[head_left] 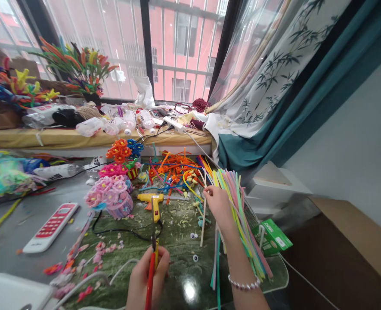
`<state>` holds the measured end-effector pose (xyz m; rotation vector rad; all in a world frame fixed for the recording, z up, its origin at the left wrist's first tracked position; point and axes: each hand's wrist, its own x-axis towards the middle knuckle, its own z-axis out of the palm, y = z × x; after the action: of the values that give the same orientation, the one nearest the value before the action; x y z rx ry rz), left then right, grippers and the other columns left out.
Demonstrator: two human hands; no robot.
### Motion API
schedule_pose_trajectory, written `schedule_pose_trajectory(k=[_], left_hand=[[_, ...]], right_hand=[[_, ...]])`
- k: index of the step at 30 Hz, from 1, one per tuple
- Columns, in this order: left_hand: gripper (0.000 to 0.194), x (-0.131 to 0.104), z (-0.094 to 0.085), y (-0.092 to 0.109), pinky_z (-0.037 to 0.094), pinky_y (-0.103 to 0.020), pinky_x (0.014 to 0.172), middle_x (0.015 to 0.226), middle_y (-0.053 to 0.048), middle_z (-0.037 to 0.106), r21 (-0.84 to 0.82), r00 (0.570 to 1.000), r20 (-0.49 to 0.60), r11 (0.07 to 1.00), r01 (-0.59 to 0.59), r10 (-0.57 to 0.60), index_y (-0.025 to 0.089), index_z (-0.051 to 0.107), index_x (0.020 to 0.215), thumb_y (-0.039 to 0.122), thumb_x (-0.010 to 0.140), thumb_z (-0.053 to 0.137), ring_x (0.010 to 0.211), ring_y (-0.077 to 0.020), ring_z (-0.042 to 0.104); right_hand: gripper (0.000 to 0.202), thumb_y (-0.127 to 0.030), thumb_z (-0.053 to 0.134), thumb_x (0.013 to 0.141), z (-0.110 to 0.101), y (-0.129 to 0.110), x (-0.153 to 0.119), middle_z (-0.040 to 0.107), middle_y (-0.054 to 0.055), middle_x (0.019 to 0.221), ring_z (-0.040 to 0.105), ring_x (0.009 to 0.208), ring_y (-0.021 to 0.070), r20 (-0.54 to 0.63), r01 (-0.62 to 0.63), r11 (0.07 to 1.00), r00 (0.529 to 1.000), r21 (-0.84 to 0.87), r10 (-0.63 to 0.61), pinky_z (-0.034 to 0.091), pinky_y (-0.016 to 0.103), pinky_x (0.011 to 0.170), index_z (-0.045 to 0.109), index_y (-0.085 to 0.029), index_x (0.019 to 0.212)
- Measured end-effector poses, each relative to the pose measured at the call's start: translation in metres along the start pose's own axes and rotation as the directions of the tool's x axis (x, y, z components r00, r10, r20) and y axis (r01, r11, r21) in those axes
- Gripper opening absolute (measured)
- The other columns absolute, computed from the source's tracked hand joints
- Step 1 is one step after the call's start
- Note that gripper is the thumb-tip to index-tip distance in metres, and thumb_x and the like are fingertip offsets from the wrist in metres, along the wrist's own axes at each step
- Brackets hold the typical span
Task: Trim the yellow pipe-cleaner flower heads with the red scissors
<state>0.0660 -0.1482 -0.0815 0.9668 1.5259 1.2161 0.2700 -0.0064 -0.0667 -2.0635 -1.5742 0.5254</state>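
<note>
My left hand [148, 275], low in the middle, is closed around red-handled scissors [150, 275] with dark blades pointing away from me; some yellow shows beside the handle. My right hand [218, 204] pinches a pale cream pipe cleaner [203, 224] that hangs toward the mat. Under and beside my right forearm lies a thick bundle of pastel pipe cleaners [242, 215]. Beyond the scissors' tip rests a yellow glue gun [154, 202]. Left of it stand pink pipe-cleaner flowers [113, 191], with orange flowers [118, 150] and blue flowers [134, 147] behind.
Orange pipe-cleaner pieces [177, 165] are heaped at the back of the green mat [177, 232]. Googly eyes [195, 258] lie near my hands. A white and red remote-like object [53, 226] is at left, a green box [272, 237] at right. Plastic bottles [90, 127] line the sill.
</note>
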Motion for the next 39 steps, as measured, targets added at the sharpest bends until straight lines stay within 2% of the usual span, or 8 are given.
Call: schedule_pose_trajectory(k=[10, 13, 16, 23, 26, 30, 34, 39], left_hand=[[0.054, -0.006, -0.006, -0.02, 0.04, -0.021, 0.048, 0.044, 0.009, 0.045, 0.035, 0.999, 0.027, 0.998, 0.045, -0.046, 0.022, 0.058, 0.063, 0.074, 0.069, 0.065, 0.039, -0.0069, 0.033], [0.054, -0.006, -0.008, -0.018, 0.029, -0.02, 0.038, 0.046, 0.009, 0.046, 0.04, 0.997, 0.026, 0.997, 0.069, -0.07, 0.021, 0.06, 0.065, 0.075, 0.069, 0.065, 0.035, -0.0056, 0.027], [0.054, -0.005, -0.009, -0.016, 0.017, -0.019, 0.033, 0.047, 0.008, 0.045, 0.045, 0.995, 0.03, 0.995, 0.09, -0.092, 0.021, 0.061, 0.068, 0.076, 0.068, 0.064, 0.035, -0.0061, 0.028], [0.051, -0.001, -0.009, -0.009, 0.021, -0.019, 0.035, 0.047, 0.009, 0.045, 0.049, 0.996, 0.033, 0.996, 0.08, -0.081, 0.021, 0.062, 0.067, 0.072, 0.069, 0.068, 0.037, -0.0069, 0.03], [0.048, 0.003, -0.008, -0.002, 0.023, -0.019, 0.038, 0.046, 0.009, 0.045, 0.034, 0.998, 0.02, 0.998, 0.058, -0.059, 0.021, 0.061, 0.067, 0.068, 0.068, 0.071, 0.039, -0.0068, 0.031], [0.046, 0.014, 0.001, 0.016, 0.022, -0.018, 0.038, 0.048, 0.009, 0.047, -0.007, 0.999, 0.011, 0.999, 0.035, -0.035, 0.02, 0.062, 0.067, 0.064, 0.066, 0.075, 0.041, -0.0072, 0.033], [0.046, 0.031, 0.019, 0.034, 0.025, -0.018, 0.037, 0.055, 0.008, 0.052, -0.088, 0.999, 0.031, 0.995, 0.041, -0.038, 0.019, 0.062, 0.079, 0.065, 0.074, 0.068, 0.039, -0.0063, 0.034], [0.045, 0.05, 0.037, 0.043, 0.026, -0.019, 0.04, 0.045, 0.012, 0.04, -0.158, 0.998, 0.064, 0.987, 0.012, -0.002, 0.017, 0.059, 0.078, 0.061, 0.073, 0.068, 0.037, -0.0054, 0.031]], right_hand=[[0.022, -0.03, 0.064, 0.095, 0.04, 0.008, -0.021, 0.068, 0.007, 0.113, 0.068, 0.099, 0.0219, 0.176, -0.076, 0.959, 0.976, -0.273, 0.127, 0.057, 0.042, 0.085, 0.066, -0.016, 0.111], [0.023, -0.03, 0.063, 0.095, 0.044, 0.005, -0.018, 0.068, 0.008, 0.115, 0.068, 0.101, 0.0224, 0.173, -0.089, 0.958, 0.975, -0.272, 0.14, 0.057, 0.043, 0.086, 0.065, -0.016, 0.113], [0.024, -0.031, 0.063, 0.095, 0.046, 0.003, -0.013, 0.067, 0.008, 0.116, 0.067, 0.1, 0.0225, 0.17, -0.104, 0.974, 0.976, -0.201, 0.139, 0.057, 0.043, 0.086, 0.065, -0.016, 0.115], [0.02, -0.031, 0.064, 0.094, 0.034, 0.002, 0.0, 0.07, 0.006, 0.108, 0.069, 0.091, 0.0198, 0.14, -0.125, 0.957, 0.986, 0.262, 0.09, 0.058, 0.038, 0.078, 0.067, -0.015, 0.107], [0.019, -0.032, 0.064, 0.094, 0.027, 0.001, -0.005, 0.071, 0.002, 0.089, 0.069, 0.074, 0.0152, 0.151, -0.121, 0.835, 0.987, 0.536, 0.046, 0.058, 0.032, 0.068, 0.067, -0.013, 0.095], [0.031, -0.044, 0.073, 0.083, 0.026, -0.008, -0.029, 0.074, 0.004, 0.079, 0.072, 0.071, 0.0167, 0.157, -0.128, 0.549, 0.988, 0.826, -0.006, 0.058, 0.029, 0.066, 0.067, -0.015, 0.09], [0.04, -0.05, 0.083, 0.065, 0.032, -0.026, -0.057, 0.076, 0.004, 0.074, 0.073, 0.068, 0.0182, 0.197, -0.174, 0.31, 0.979, 0.935, -0.044, 0.058, 0.028, 0.066, 0.069, -0.018, 0.085], [0.03, -0.04, 0.086, 0.063, 0.039, -0.044, -0.079, 0.076, 0.003, 0.07, 0.071, 0.066, 0.0177, 0.237, -0.213, 0.185, 0.965, 0.959, -0.116, 0.057, 0.029, 0.068, 0.073, -0.019, 0.08]])
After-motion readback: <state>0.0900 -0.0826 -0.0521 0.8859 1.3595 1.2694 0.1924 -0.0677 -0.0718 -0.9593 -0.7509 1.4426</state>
